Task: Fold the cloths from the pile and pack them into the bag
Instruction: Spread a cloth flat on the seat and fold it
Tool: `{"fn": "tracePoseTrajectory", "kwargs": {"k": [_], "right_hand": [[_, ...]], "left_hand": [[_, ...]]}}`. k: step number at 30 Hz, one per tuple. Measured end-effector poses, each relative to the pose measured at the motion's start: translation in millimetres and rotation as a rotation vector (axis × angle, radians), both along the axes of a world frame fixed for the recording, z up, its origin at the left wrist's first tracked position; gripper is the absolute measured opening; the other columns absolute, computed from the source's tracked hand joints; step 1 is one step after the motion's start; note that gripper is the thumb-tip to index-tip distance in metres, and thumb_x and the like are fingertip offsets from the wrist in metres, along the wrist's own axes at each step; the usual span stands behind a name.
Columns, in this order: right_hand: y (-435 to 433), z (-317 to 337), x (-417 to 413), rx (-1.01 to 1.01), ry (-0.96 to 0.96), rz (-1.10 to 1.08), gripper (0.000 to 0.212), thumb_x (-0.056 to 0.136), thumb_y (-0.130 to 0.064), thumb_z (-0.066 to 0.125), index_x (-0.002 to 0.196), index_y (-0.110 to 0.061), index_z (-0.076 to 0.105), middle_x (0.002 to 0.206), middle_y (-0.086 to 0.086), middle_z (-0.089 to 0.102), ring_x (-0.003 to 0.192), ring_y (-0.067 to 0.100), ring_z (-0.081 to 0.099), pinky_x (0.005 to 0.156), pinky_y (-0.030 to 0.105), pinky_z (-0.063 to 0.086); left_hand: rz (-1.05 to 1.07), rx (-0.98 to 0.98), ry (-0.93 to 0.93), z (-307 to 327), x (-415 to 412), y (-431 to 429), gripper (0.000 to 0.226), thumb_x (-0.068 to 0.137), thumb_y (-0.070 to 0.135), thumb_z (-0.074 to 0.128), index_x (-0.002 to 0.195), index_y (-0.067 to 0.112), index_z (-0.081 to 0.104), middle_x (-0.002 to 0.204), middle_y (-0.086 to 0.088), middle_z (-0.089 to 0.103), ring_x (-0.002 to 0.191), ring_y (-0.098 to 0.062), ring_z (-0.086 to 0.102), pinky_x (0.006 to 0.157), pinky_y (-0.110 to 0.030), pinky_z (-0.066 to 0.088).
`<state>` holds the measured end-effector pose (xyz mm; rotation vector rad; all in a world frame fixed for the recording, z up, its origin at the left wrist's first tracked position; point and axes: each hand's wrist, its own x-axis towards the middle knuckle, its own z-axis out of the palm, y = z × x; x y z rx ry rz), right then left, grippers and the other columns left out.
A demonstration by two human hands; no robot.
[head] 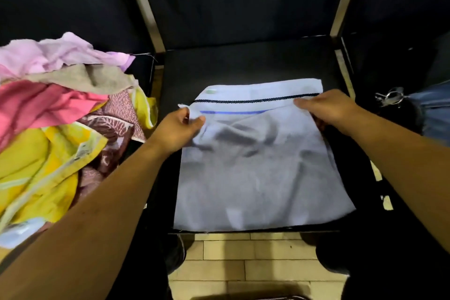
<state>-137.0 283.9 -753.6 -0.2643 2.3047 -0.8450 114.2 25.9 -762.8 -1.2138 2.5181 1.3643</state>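
A pale blue-white cloth point(258, 170) with a dark stripe and a blue stripe near its far edge lies on the black table point(243, 63). Its near part is folded over toward the far edge. My left hand point(180, 129) pinches the folded layer's left corner. My right hand point(326, 107) grips the folded layer's right corner, close to the dark stripe. A pile of cloths point(58, 114) in pink, lilac, tan, yellow and maroon print sits to the left. No bag can be made out.
Metal frame bars point(146, 7) rise behind the table against black drapes. A denim item point(435, 109) and a bunch of keys point(389, 97) lie at the right. Tiled floor point(246, 256) and my dark shoes show below the table's near edge.
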Motion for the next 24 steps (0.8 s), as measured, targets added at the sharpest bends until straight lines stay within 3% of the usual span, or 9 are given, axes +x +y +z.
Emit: {"fn": "tracePoseTrajectory", "kwargs": {"k": [2, 4, 7, 10, 15, 19, 22, 24], "right_hand": [[-2.8, -4.6, 2.4, 0.083, 0.116, 0.111, 0.043, 0.086, -0.042, 0.078, 0.080, 0.001, 0.074, 0.079, 0.019, 0.072, 0.077, 0.034, 0.069, 0.080, 0.038, 0.056], [-5.9, -6.0, 2.0, 0.091, 0.198, 0.135, 0.038, 0.088, -0.035, 0.077, 0.099, 0.001, 0.074, 0.093, 0.015, 0.074, 0.090, 0.031, 0.070, 0.086, 0.033, 0.055], [-10.0, 3.8, -6.0, -0.007, 0.204, 0.087, 0.025, 0.091, -0.027, 0.075, 0.111, -0.013, 0.073, 0.095, 0.003, 0.068, 0.087, 0.022, 0.064, 0.080, 0.029, 0.049], [-8.9, 13.7, -15.9, -0.088, 0.233, 0.013, 0.008, 0.094, -0.022, 0.068, 0.101, -0.025, 0.072, 0.097, 0.007, 0.072, 0.085, 0.027, 0.068, 0.075, 0.036, 0.057], [-5.2, 2.1, -21.0, -0.042, 0.313, -0.061, 0.015, 0.095, -0.020, 0.059, 0.105, -0.021, 0.071, 0.093, 0.006, 0.071, 0.086, 0.026, 0.068, 0.081, 0.037, 0.058], [-10.9, -13.2, -19.5, 0.099, 0.361, 0.022, 0.016, 0.097, -0.019, 0.055, 0.108, -0.018, 0.067, 0.093, 0.010, 0.068, 0.076, 0.030, 0.065, 0.073, 0.038, 0.058], [-13.4, -14.5, -19.3, 0.114, 0.382, 0.044, 0.012, 0.096, -0.026, 0.056, 0.104, -0.020, 0.064, 0.089, 0.006, 0.063, 0.075, 0.025, 0.057, 0.070, 0.032, 0.046], [-15.3, -12.6, -16.6, 0.091, 0.412, 0.066, 0.015, 0.096, -0.034, 0.059, 0.097, -0.020, 0.064, 0.084, 0.005, 0.064, 0.076, 0.023, 0.056, 0.072, 0.029, 0.041]], "left_hand": [[0.044, -0.064, 0.035, 1.3, -5.9, -1.4, 0.023, 0.095, 0.036, 0.070, 0.088, 0.016, 0.062, 0.080, 0.007, 0.069, 0.071, -0.005, 0.062, 0.062, -0.020, 0.048], [0.078, -0.046, 0.097, 5.9, -13.0, -3.5, 0.011, 0.094, 0.024, 0.073, 0.092, 0.023, 0.062, 0.087, 0.011, 0.071, 0.076, -0.002, 0.066, 0.063, -0.016, 0.048], [0.124, 0.011, 0.224, 13.5, -21.5, -5.5, 0.017, 0.092, 0.011, 0.074, 0.096, 0.015, 0.059, 0.087, 0.004, 0.074, 0.076, -0.008, 0.069, 0.063, -0.019, 0.053], [0.181, 0.042, 0.333, 14.2, -25.2, -9.7, 0.030, 0.091, 0.005, 0.074, 0.113, 0.015, 0.058, 0.093, 0.007, 0.075, 0.082, -0.004, 0.071, 0.065, -0.018, 0.055], [0.164, -0.014, 0.242, -7.1, -22.7, -23.6, 0.059, 0.090, 0.002, 0.069, 0.137, 0.032, 0.051, 0.118, 0.008, 0.071, 0.107, -0.010, 0.070, 0.081, -0.022, 0.059], [0.110, -0.066, 0.138, -17.9, -16.5, -30.7, 0.076, 0.086, 0.005, 0.071, 0.148, 0.037, 0.042, 0.136, 0.004, 0.062, 0.121, -0.018, 0.063, 0.100, -0.042, 0.057], [0.104, -0.037, 0.151, -16.8, -19.9, -24.5, 0.080, 0.088, 0.021, 0.079, 0.152, 0.038, 0.035, 0.145, 0.005, 0.056, 0.127, -0.017, 0.059, 0.104, -0.038, 0.054], [0.144, -0.040, 0.215, -14.8, -25.2, -19.5, 0.068, 0.090, 0.032, 0.079, 0.148, 0.034, 0.043, 0.137, 0.004, 0.063, 0.120, -0.012, 0.063, 0.100, -0.032, 0.055]]}}
